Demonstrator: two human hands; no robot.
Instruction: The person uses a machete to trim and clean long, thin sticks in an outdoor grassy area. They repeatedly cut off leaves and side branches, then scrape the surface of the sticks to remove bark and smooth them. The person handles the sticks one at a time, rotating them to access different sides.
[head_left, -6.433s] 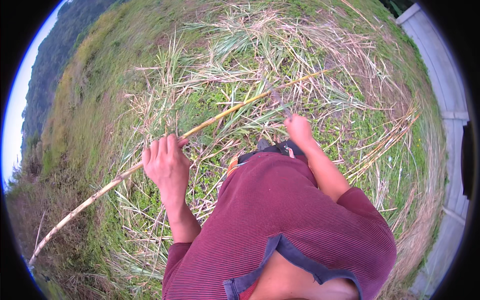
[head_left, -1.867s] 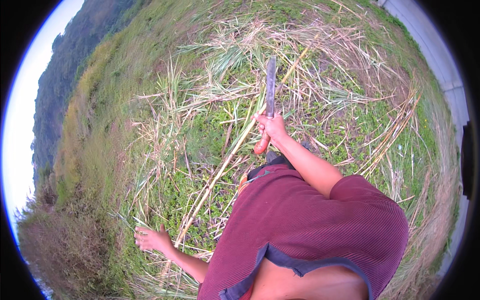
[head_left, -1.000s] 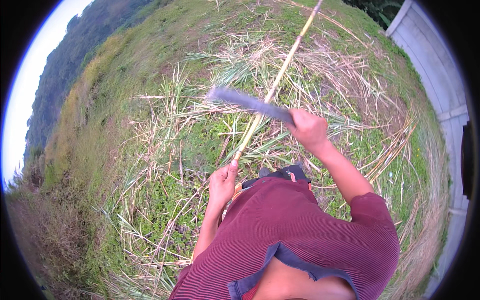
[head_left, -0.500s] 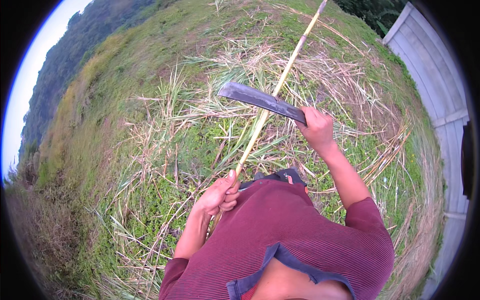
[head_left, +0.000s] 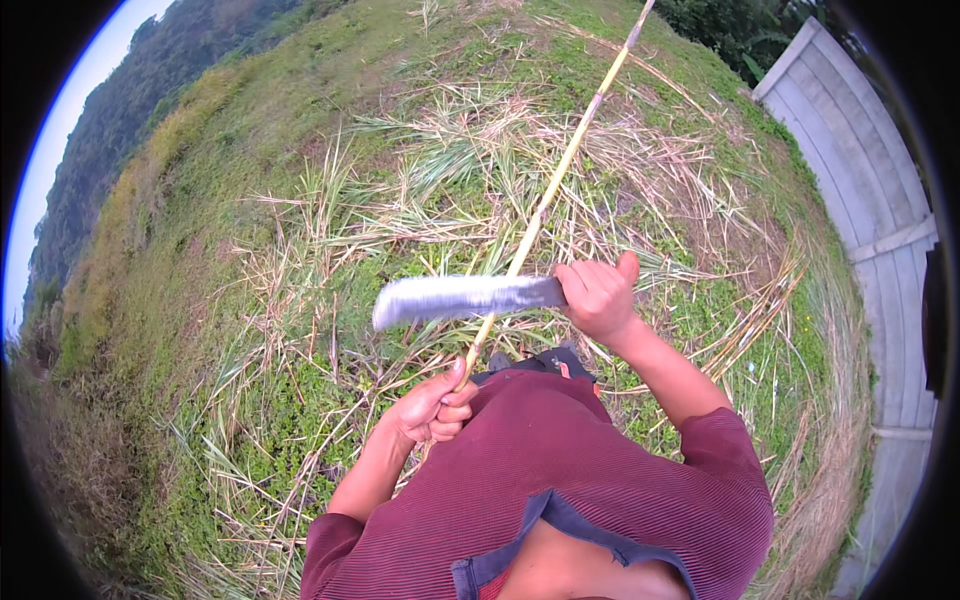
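Note:
My left hand [head_left: 437,405] is wrapped round the lower part of a long yellow cane stalk [head_left: 560,170], close to my body. The stalk slants up and away to the far right, with darker joints along it. In my right hand [head_left: 600,297] is a machete [head_left: 470,298], its handle hidden in my fist. The broad blade lies across the stalk a short way above my left hand and is smeared by motion; whether it touches the stalk I cannot tell.
Cut leaves and dry stalks [head_left: 480,150] litter the green ground ahead. Several cane stalks [head_left: 765,315] lie at the right. A grey panel wall [head_left: 870,170] runs along the right side. A grassy slope [head_left: 190,190] and wooded hill [head_left: 110,130] rise at the left.
The machete has come down along the stalk toward my left hand and swung leftward, its blade now more level. My left hand keeps its grip on the cane stalk.

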